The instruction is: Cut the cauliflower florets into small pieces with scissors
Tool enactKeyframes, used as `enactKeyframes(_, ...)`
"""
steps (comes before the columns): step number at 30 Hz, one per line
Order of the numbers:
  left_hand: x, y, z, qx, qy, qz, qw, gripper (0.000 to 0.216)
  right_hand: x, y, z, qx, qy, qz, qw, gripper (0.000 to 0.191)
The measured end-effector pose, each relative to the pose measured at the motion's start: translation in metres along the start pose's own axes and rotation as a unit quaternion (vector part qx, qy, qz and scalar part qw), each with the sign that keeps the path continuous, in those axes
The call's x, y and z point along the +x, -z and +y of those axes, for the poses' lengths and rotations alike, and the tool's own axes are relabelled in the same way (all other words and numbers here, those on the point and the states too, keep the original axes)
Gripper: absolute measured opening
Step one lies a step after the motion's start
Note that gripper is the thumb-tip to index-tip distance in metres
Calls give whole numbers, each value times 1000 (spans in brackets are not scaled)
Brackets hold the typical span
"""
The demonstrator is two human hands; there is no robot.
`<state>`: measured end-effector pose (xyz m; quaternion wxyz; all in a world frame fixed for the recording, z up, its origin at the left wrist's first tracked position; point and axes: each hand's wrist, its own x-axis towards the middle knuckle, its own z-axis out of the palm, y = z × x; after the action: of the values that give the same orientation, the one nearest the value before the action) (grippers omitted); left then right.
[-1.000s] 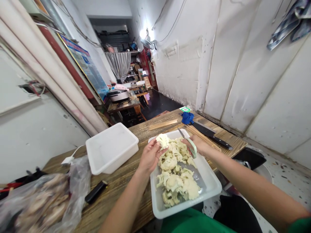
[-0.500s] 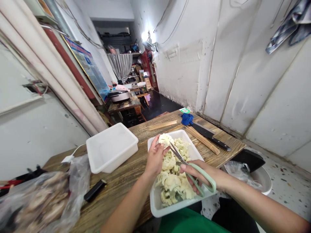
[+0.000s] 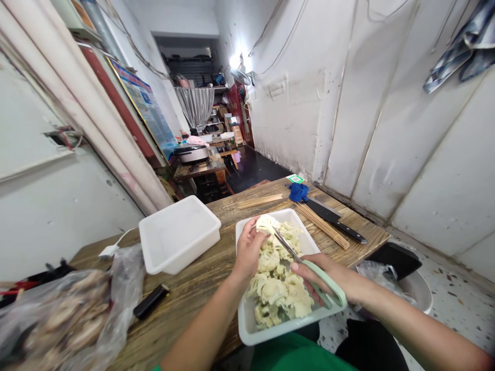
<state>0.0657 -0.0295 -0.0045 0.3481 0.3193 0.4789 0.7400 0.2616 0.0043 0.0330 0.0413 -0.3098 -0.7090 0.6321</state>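
Note:
My left hand [image 3: 248,248] pinches a pale cauliflower floret [image 3: 266,223] above the far end of a white plastic tray [image 3: 247,332]. In my right hand [image 3: 323,275] is a pair of scissors [image 3: 335,291] with light green handles, the fingers through the loops. The scissor blades point up and left, and their tips are at the floret's underside. Many cut cauliflower pieces [image 3: 276,289] lie in the tray beneath both hands. Some of the fingers on my right hand are hidden behind the handles.
An upturned-looking white plastic box [image 3: 180,232] stands to the left. Behind the tray lie wooden skewers [image 3: 323,225], a black-handled knife [image 3: 344,226] and a blue cloth [image 3: 298,192]. At the near left are a plastic bag of brownish pieces [image 3: 73,319] and a black cylinder [image 3: 151,301].
The scissor blades have drawn closer together, and the handles have closed. The floret has turned slightly in my left hand. The whole view has shifted a little.

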Motion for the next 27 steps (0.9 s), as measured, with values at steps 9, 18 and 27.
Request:
enactKeyframes(9,-4,6,-9,78,-42,-31,996,40,-1,-1,-5,-9,-7,7,1000,51)
enactKeyframes(18,-1,8,-9,127,-96,17,987,35,-2,-8,-8,8,0,1,1000,53)
enactKeyframes(27,-6,8,-9,141,-98,10,985,35,0,-1,-7,-30,-9,4,1000,50)
